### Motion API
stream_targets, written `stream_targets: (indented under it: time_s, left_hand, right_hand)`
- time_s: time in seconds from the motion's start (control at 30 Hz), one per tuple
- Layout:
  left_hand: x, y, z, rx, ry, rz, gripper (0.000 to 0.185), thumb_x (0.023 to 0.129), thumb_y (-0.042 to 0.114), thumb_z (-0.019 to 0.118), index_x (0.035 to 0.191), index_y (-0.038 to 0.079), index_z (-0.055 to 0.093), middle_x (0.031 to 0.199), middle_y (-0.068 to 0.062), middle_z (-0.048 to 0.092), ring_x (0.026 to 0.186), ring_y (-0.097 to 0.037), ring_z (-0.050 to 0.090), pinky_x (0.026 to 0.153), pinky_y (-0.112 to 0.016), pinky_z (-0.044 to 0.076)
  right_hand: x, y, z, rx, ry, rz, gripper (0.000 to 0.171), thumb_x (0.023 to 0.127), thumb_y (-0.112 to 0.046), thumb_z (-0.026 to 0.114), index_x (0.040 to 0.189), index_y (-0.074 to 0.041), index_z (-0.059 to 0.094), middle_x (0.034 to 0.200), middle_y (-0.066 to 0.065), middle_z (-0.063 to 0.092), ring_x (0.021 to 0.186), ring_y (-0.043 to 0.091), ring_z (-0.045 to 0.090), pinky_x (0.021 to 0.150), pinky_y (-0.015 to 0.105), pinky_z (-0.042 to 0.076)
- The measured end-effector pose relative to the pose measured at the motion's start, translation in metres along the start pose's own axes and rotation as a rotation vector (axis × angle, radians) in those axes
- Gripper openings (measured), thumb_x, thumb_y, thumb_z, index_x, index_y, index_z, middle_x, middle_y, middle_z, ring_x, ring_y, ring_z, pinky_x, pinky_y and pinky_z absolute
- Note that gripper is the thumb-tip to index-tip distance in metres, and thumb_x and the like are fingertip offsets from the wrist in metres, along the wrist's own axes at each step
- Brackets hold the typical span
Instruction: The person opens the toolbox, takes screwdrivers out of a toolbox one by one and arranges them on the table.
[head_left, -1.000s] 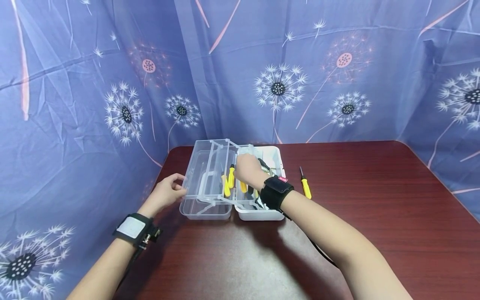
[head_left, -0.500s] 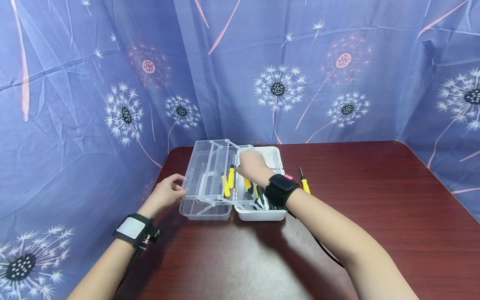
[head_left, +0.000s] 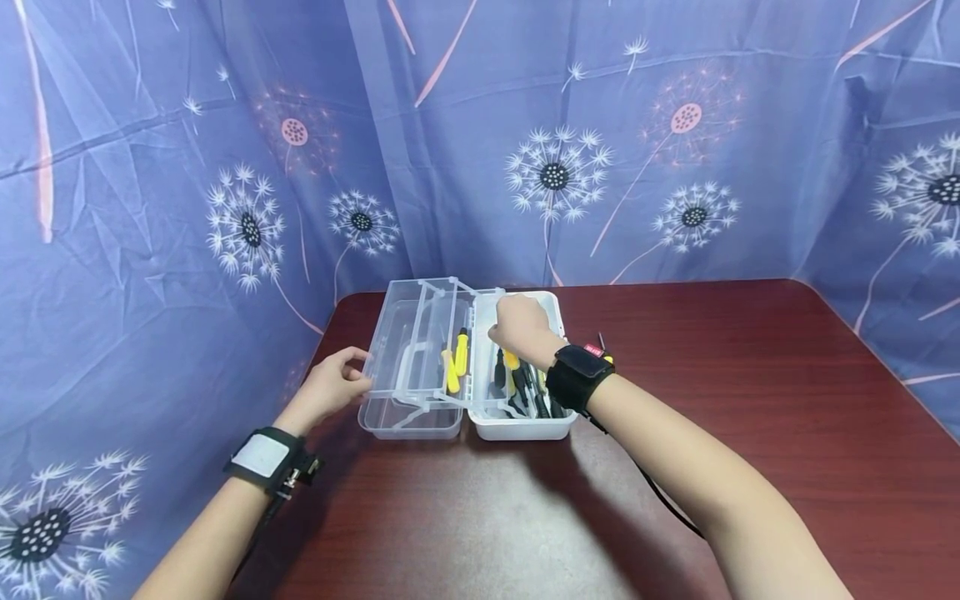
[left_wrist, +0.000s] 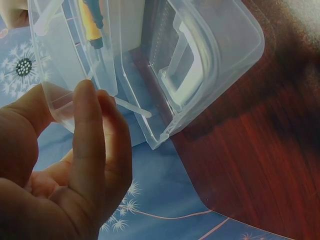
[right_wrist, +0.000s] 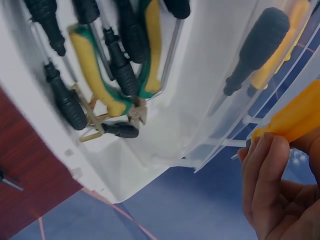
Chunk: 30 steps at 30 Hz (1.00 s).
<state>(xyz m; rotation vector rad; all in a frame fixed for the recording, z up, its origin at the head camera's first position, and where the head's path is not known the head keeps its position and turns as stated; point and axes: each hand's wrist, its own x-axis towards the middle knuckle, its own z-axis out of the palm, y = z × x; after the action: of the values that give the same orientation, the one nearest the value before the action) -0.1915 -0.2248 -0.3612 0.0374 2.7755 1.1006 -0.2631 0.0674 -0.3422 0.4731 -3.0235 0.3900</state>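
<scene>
While your left hand (head_left: 328,388) pinches the tray (head_left: 392,343) by its edge, your right hand (head_left: 519,322), fingers curled, grips a yellow handle (right_wrist: 296,119) above the box (head_left: 522,430) of tools (right_wrist: 122,67)

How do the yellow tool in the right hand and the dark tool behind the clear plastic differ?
The yellow tool has a bright handle; the dark tool looks blackish. The right hand grips the yellow tool; no hand touches the dark tool. In the right wrist view, the picture's edge cuts off the yellow tool; the dark tool shows its whole handle. Both have elongated handles.
</scene>
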Motion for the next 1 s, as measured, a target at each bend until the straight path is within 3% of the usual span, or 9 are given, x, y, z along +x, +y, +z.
stream_targets:
  time_s: [0.17,0.4,0.6,0.83,1.0]
  left_hand:
    - [0.001,-0.001,0.000,-0.017,-0.002,0.000,0.046,0.081,0.004,0.056,0.126,-0.001,0.051,0.081,-0.014,0.068,0.070,-0.019,0.067,0.061,-0.025,0.054]
    - [0.000,-0.002,0.000,-0.030,0.003,0.016,0.045,0.081,0.003,0.057,0.125,-0.002,0.051,0.081,-0.015,0.068,0.065,-0.013,0.064,0.063,-0.029,0.057]
    - [0.000,-0.001,0.001,-0.030,-0.001,0.018,0.045,0.080,0.003,0.057,0.124,-0.002,0.052,0.080,-0.014,0.068,0.063,-0.010,0.063,0.063,-0.030,0.057]
    - [0.002,-0.002,0.001,-0.025,0.008,0.018,0.044,0.080,0.003,0.058,0.123,-0.002,0.052,0.080,-0.016,0.068,0.063,-0.013,0.064,0.063,-0.029,0.058]
    - [0.002,-0.003,0.002,-0.035,0.008,0.019,0.045,0.080,0.003,0.058,0.124,-0.003,0.052,0.081,-0.018,0.069,0.065,-0.017,0.067,0.061,-0.027,0.057]
  right_hand:
    - [0.000,0.010,-0.001,-0.033,0.016,0.017,0.035,0.078,-0.014,0.059,0.054,-0.017,0.034,0.056,-0.002,0.035,0.057,0.016,0.041,0.050,0.030,0.038]
    - [-0.010,0.022,-0.005,-0.001,0.005,0.060,0.039,0.082,-0.015,0.059,0.054,-0.017,0.032,0.053,-0.004,0.025,0.054,0.015,0.032,0.047,0.027,0.026]
    - [-0.013,0.034,-0.005,-0.013,0.015,0.099,0.041,0.084,-0.025,0.065,0.053,-0.016,0.039,0.052,-0.003,0.033,0.053,0.017,0.045,0.047,0.027,0.033]
    - [-0.019,0.049,-0.008,0.006,0.051,0.117,0.037,0.079,-0.014,0.060,0.052,-0.015,0.035,0.052,-0.003,0.027,0.052,0.017,0.038,0.046,0.028,0.031]
    - [-0.022,0.060,-0.007,0.003,0.066,0.145,0.034,0.079,-0.014,0.059,0.051,-0.014,0.038,0.051,-0.003,0.030,0.052,0.019,0.045,0.045,0.029,0.034]
